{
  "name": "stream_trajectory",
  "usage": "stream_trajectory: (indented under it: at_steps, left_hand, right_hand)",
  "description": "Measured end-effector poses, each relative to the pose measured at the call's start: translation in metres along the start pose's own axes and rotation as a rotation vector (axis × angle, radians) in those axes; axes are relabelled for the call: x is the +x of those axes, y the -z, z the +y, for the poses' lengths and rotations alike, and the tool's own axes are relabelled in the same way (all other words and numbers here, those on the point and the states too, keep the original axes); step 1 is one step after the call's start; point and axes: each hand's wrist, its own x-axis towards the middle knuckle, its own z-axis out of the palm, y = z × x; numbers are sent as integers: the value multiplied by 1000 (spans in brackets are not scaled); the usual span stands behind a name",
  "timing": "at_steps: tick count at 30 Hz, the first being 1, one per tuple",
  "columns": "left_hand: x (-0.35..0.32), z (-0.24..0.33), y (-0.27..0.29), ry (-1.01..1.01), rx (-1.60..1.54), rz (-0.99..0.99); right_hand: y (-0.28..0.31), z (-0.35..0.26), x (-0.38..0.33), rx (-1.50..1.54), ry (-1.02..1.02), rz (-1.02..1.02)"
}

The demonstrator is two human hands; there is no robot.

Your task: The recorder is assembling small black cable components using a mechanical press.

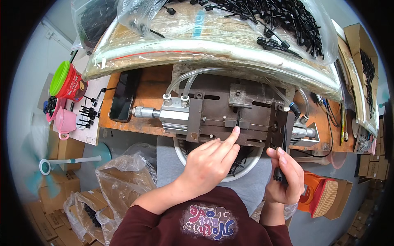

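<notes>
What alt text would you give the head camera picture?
The left hand puts a fingertip on a thin black part seated in a metal pneumatic fixture, while the right hand holds several black parts beside it.

A rusty orange-brown wooden desk (150, 88) carries a dark brown steel jig (242, 117) with a silver metal air cylinder (174, 115) and clear hoses. A thin black plastic part (238, 118) stands in the jig. Clear plastic bags (230, 28) along the desk's far edge hold black plastic pieces. Near the left edge sit a glossy black phone (123, 100), a red tub with a lime green lid (67, 82) and a pale pink cup (65, 121). The maroon sleeves (135, 223) frame a pink and purple print. A white round bowl (242, 168) lies over grey cloth.
</notes>
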Motion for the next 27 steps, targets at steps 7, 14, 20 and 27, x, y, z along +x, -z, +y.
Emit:
stream_trajectory:
  at_steps: [7, 14, 20, 27]
  left_hand:
    - [10, 0, -2, 1, 30, -31]
    - [10, 2, 2, 39, 54, -73]
    - [12, 2, 7, 53, 40, -103]
    - [13, 20, 33, 312, -864, 34]
  right_hand:
    - [0, -1, -2, 50, -43, 14]
    - [3, -1, -1, 25, -41, -26]
    - [-1, 2, -2, -41, 0, 39]
    - [-11, 0, 1, -178, 128, -65]
